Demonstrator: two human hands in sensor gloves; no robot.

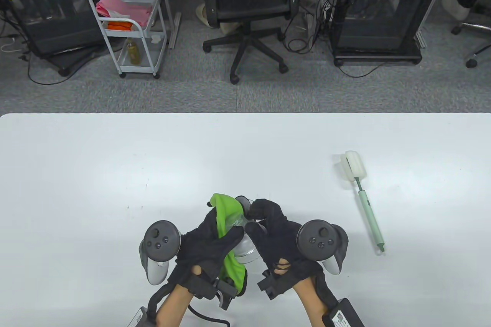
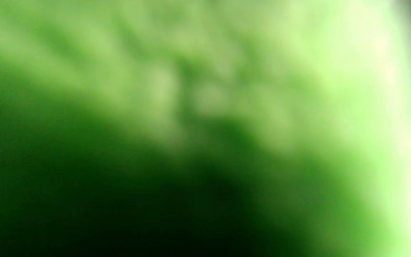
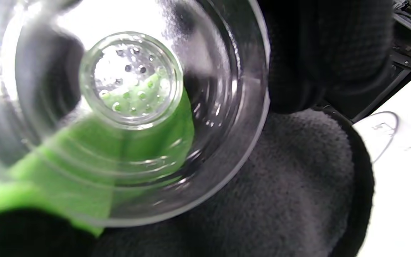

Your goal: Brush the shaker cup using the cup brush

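The clear shaker cup (image 1: 245, 248) is held above the table's near edge between both hands. A green cloth (image 1: 226, 212) is wrapped round its left side. My left hand (image 1: 220, 227) grips the cloth against the cup. My right hand (image 1: 257, 219) holds the cup's right side with fingers and thumb. In the right wrist view the clear part (image 3: 223, 107) fills the frame, with a round strainer of small holes (image 3: 130, 78) and the cloth (image 3: 84, 153) behind it. The left wrist view shows only blurred green cloth (image 2: 205, 107). The cup brush (image 1: 364, 204) lies untouched to the right.
The brush has a white sponge head (image 1: 353, 166) at the far end and a pale green handle (image 1: 374, 227) pointing toward me. The white table (image 1: 115, 173) ends at a far edge, with a chair, cart and racks on the floor beyond.
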